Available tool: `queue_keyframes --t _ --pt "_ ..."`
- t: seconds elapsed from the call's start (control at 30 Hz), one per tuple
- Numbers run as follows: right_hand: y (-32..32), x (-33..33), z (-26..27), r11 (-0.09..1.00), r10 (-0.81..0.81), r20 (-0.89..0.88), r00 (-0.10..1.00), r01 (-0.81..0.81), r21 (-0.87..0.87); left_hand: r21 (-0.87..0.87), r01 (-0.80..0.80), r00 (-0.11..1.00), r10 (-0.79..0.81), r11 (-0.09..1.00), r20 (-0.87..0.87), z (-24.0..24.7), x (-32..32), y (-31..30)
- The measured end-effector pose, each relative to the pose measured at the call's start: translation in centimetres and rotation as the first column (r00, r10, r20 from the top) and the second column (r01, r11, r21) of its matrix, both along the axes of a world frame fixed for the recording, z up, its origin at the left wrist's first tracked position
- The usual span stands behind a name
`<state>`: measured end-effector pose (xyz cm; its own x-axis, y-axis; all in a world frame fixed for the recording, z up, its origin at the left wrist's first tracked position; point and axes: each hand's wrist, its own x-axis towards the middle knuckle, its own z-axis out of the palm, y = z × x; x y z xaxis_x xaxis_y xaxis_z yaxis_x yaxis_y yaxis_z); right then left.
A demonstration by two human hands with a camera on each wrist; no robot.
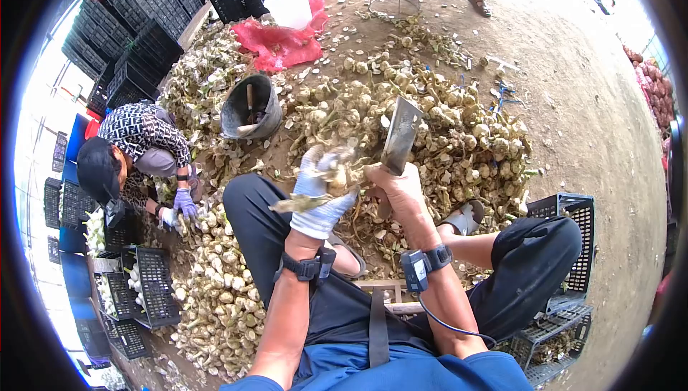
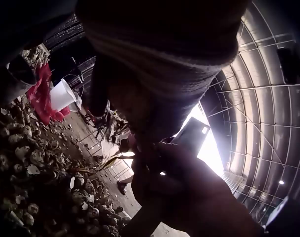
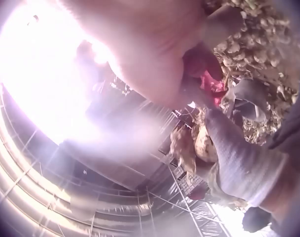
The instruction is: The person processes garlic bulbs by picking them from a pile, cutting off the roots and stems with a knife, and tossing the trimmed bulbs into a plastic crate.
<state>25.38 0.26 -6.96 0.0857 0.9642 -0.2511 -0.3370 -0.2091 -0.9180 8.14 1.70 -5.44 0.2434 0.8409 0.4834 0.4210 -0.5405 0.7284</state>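
My left hand, in a white and pale-blue glove, grips a garlic bulb with dry, papery leaves. Some of its stalk sticks out to the left in the head view. My bare right hand holds a cleaver close beside it, the broad blade pointing up and away from me. Both hands meet over the gap between my knees. Beyond them spreads a heap of untrimmed garlic with stalks. In the left wrist view the hands are dark against the light.
A black bucket with a wooden-handled tool stands ahead left. Trimmed bulbs lie beside my left leg. Another person in purple gloves bends over at the left, near black crates. Another crate stands by my right knee.
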Motion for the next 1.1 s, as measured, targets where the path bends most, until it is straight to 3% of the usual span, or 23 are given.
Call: queue_keyframes --t 0.03,0.1,0.13,0.2,0.3,0.43,0.57,0.73,0.83,0.9,0.93,0.97,1.03,1.1 --pt "0.2 0.2 -0.4 0.999 0.012 0.084 0.996 -0.015 0.031 0.106 -0.167 0.944 0.19 0.98 -0.271 0.5 0.0 -0.5" --pt "0.1 0.6 -0.9 0.993 0.01 0.279 0.96 -0.043 0.11 0.102 -0.141 0.966 0.16 0.985 -0.204 -0.7 -0.5 -0.4" --pt "0.0 0.9 -0.2 0.986 -0.006 0.388 0.922 -0.06 0.158 -0.098 -0.144 0.99 0.143 0.985 -0.01 -0.7 -0.4 -0.5" --pt "-0.3 1.2 1.5 0.957 -0.062 0.583 0.81 -0.117 0.264 -0.458 -0.017 0.906 0.207 0.889 0.37 -0.5 0.1 -0.6" --pt "-0.3 0.5 2.1 0.842 -0.223 0.578 0.785 -0.144 0.52 -0.405 -0.032 0.857 0.233 0.914 0.459 -1.7 -0.1 -0.2" --pt "0.0 0.4 0.1 0.849 -0.184 0.675 0.714 -0.23 0.475 -0.585 -0.029 0.839 0.338 0.81 0.426 -1.5 -0.8 -0.3" --pt "0.0 -0.1 -1.3 0.838 -0.264 0.693 0.671 -0.197 0.51 -0.484 -0.011 0.863 0.253 0.875 0.437 -1.9 -1.1 -0.3" --pt "-0.5 -0.7 -0.3 0.812 -0.357 0.663 0.658 -0.132 0.568 -0.528 -0.082 0.882 0.308 0.845 0.356 -1.3 -1.0 -0.7" --pt "0.0 -1.1 -3.8 0.821 -0.394 0.637 0.663 -0.058 0.568 -0.538 -0.08 0.886 0.307 0.839 0.347 -1.6 -1.1 -0.5" --pt "-0.5 -1.3 -9.4 0.917 -0.266 0.735 0.624 -0.07 0.392 -0.563 0.071 0.711 0.354 0.824 0.608 -3.8 -1.8 0.1" --pt "-1.7 -1.1 -11.9 0.976 -0.097 0.86 0.502 -0.121 0.181 -0.577 0.134 0.636 0.377 0.806 0.674 -3.0 -1.5 -0.2" --pt "-2.7 -1.3 -14.2 0.994 0.076 0.858 0.508 -0.109 -0.023 -0.502 0.156 0.616 0.313 0.851 0.722 -4.2 -2.2 0.5" --pt "-4.7 -1.4 -17.7 0.997 0.048 0.852 0.522 0.027 -0.072 -0.476 0.319 0.309 0.385 0.819 0.87 -0.4 -3.0 -0.3" --pt "-4.4 0.3 -17.5 0.973 0.128 0.832 0.539 0.094 -0.21 -0.309 0.388 -0.046 0.353 0.868 0.934 2.8 -6.4 -1.0"
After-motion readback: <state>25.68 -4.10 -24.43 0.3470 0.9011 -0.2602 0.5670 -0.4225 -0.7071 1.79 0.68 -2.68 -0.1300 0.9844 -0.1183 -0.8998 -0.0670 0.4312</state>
